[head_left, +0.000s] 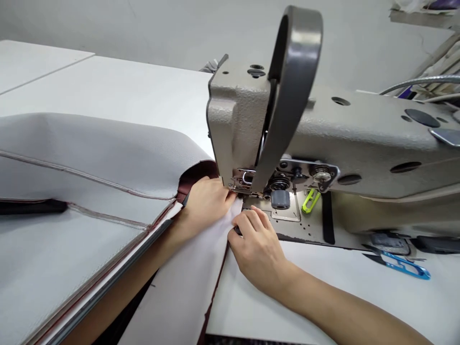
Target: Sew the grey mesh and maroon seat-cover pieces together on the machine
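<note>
A large grey-white fabric piece (89,139) with dark red facing and raised seams bulges up on the left. From it a pale strip of backed material (179,287), edged in dark red, runs up to the needle area of a grey sewing machine (237,120). My left hand (206,203) is curled over the strip just left of the presser foot, its fingertips partly hidden by the machine head. Close to the needle plate, my right hand (255,244) has its fingers bent and pinched on the strip's right edge. The needle itself is hidden.
A yellow-green thread snipper (311,201) lies on the machine bed, and a blue pair of thread snips (406,266) rests on the white table (359,302) at right. A curved metal lever (302,62) rises from the machine head. A wall stands behind.
</note>
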### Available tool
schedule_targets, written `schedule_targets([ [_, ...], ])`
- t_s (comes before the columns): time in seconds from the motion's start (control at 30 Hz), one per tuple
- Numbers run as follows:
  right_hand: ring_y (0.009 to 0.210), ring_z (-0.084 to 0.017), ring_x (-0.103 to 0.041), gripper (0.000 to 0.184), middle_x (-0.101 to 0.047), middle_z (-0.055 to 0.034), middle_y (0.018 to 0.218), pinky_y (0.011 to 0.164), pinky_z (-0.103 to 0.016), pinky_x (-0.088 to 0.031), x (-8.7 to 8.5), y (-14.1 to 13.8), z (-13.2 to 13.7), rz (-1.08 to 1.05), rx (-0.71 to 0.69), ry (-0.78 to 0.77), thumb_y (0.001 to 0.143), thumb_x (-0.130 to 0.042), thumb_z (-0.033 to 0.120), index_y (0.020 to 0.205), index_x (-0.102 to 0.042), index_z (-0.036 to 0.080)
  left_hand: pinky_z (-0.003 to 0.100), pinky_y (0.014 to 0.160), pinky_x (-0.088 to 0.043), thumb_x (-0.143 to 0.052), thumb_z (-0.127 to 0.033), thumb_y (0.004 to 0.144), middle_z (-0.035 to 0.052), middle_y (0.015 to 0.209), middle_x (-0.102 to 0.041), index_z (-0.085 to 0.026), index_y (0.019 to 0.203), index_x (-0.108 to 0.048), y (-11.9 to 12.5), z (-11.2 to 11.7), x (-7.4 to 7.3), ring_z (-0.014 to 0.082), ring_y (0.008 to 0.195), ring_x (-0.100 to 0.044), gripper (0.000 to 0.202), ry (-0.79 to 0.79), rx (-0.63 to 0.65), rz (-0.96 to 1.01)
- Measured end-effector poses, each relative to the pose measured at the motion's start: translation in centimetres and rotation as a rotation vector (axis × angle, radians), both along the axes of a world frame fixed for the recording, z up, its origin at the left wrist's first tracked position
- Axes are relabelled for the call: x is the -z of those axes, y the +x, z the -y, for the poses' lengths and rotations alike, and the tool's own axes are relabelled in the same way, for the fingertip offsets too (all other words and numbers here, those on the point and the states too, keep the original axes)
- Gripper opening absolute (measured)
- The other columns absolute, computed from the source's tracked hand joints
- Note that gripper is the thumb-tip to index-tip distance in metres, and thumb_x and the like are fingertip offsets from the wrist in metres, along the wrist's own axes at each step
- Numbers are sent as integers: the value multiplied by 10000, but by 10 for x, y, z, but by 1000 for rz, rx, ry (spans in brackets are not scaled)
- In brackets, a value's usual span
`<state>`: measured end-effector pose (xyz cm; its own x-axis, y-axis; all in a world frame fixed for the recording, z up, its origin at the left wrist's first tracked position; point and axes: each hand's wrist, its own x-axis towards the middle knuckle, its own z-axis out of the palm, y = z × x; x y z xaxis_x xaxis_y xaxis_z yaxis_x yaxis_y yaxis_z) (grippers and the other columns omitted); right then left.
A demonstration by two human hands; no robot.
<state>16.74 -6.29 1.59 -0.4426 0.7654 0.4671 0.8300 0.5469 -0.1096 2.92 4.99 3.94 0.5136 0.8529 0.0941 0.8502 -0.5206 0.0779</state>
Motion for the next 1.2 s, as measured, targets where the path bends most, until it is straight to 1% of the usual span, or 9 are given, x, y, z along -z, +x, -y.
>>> schedule_targets([
  [0.1, 813, -221, -490, 219, -576, -92, 848, 795, -402, -487, -3, -5, 12, 1, -71, -45, 890, -460, 59, 802, -637, 154, 393, 804, -389, -463, -272, 917, 84, 909, -702, -189, 781, -655, 0, 7, 2, 266, 949, -618, 249, 97, 33, 59],
  [0.2, 985, -254, -517, 170, -616, -112, 1009, 994, -439, -434, -8, -15, 31, -49, -327, -116, 919, -497, 153, 973, -658, 146, 446, 913, -371, -575, -406, 875, 102, 1073, -674, -202, 915, -645, -1, 23, -5, 312, 1093, -562, 219, 136, 7, 92],
  [0.27, 1039, -255, -532, 175, -637, -99, 1043, 1073, -426, -382, -11, -23, 44, -69, -495, -142, 913, -528, 190, 1012, -666, 148, 426, 899, -398, -663, -482, 793, 101, 1141, -646, -202, 1075, -597, -6, 37, -13, 304, 1074, -575, 403, 2, 4, 120],
  [0.33, 1006, -253, -563, 186, -660, -93, 1025, 1079, -430, -377, -13, -29, 54, -56, -565, -138, 911, -525, 189, 1006, -678, 141, 372, 828, -433, -677, -441, 761, 71, 1174, -628, -205, 1192, -530, -13, 51, -21, 260, 1010, -610, 513, -183, 34, 108],
  [0.43, 965, -286, -600, 234, -680, -126, 1026, 1054, -480, -393, -13, -34, 63, -11, -535, -113, 919, -501, 202, 1019, -688, 105, 325, 736, -440, -554, -241, 795, 18, 1152, -620, -241, 1214, -532, -21, 64, -34, 204, 905, -633, 420, -349, 54, -26],
  [0.57, 985, -321, -617, 268, -687, -156, 1052, 1040, -514, -403, -14, -37, 70, 34, -479, -97, 919, -489, 222, 1030, -694, 89, 315, 733, -428, -427, -104, 814, 21, 994, -617, -246, 1135, -603, -19, 69, -44, 195, 862, -627, 392, -404, 84, -150],
  [0.87, 960, -319, -619, 244, -668, -167, 1027, 1034, -534, -397, -17, -30, 69, 58, -523, -141, 903, -510, 205, 1029, -687, 93, 304, 661, -372, -433, -145, 827, 5, 867, -561, -212, 885, -549, -11, 65, -37, 169, 751, -556, 146, -457, 136, -117],
  [1.07, 980, -286, -587, 212, -653, -133, 1003, 1063, -462, -401, -8, -21, 49, -17, -513, -163, 919, -493, 196, 969, -684, 117, 336, 697, -383, -395, -172, 853, 28, 934, -600, -204, 897, -516, 2, 52, -37, 213, 833, -590, 133, -378, 142, -185],
  [1.2, 1107, -235, -547, 245, -657, -96, 1148, 1081, -359, -413, -15, 6, 36, -41, -538, -219, 948, -468, 176, 1059, -682, 137, 352, 733, -422, -373, -209, 866, 44, 1011, -631, -207, 1007, -550, 3, 44, -32, 238, 881, -626, 227, -336, 126, -171],
])
